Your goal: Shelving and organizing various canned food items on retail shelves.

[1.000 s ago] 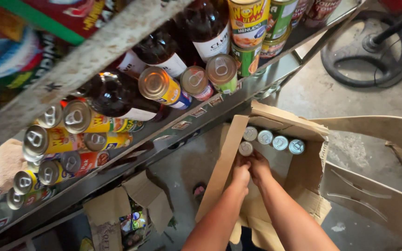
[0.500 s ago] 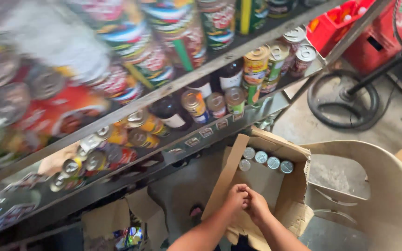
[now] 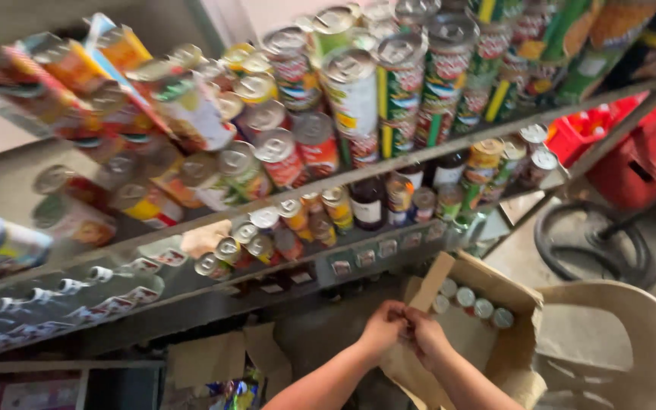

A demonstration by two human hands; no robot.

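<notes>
Fingers (image 3: pixel 402 315) pinching box flap (image 3: pixel 431 281), four cans (image 3: pixel 473 302)

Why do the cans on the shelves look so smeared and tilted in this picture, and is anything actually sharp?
In the head view, the upper cans are streaked by motion blur and the shelves slant from the angled camera; the left hand and right hand, together at the cardboard box, look somewhat crisper; lighting is soft and even, with faint glare on the can lids.
</notes>
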